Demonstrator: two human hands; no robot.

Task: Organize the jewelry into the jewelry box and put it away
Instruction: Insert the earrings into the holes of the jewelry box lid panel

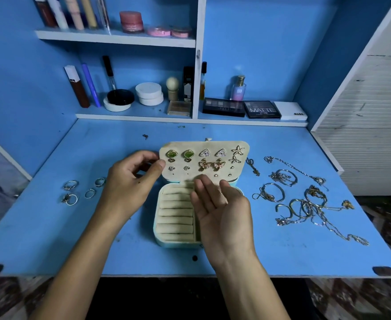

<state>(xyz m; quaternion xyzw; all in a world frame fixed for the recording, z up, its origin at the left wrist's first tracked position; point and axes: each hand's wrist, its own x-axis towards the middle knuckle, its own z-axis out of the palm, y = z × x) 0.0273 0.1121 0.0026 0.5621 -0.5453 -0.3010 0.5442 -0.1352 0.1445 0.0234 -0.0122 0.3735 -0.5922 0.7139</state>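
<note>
velvety ridged jewelry box, rounded corners

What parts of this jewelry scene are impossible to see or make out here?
Head view only:
- Right side of the jewelry box tray: covered by the right hand.
- Whether the left hand pinches the earring panel edge or something tiny: its fingers hide it.
- Necklaces: tangled, so individual chains can't be separated.
- Top-shelf tubes: cut off by the frame edge.

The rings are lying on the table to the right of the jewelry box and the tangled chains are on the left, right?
Not quite. The head view shows the sides swapped: the rings lie on the table to the left of the jewelry box, and the tangled chains are on its right.
</note>
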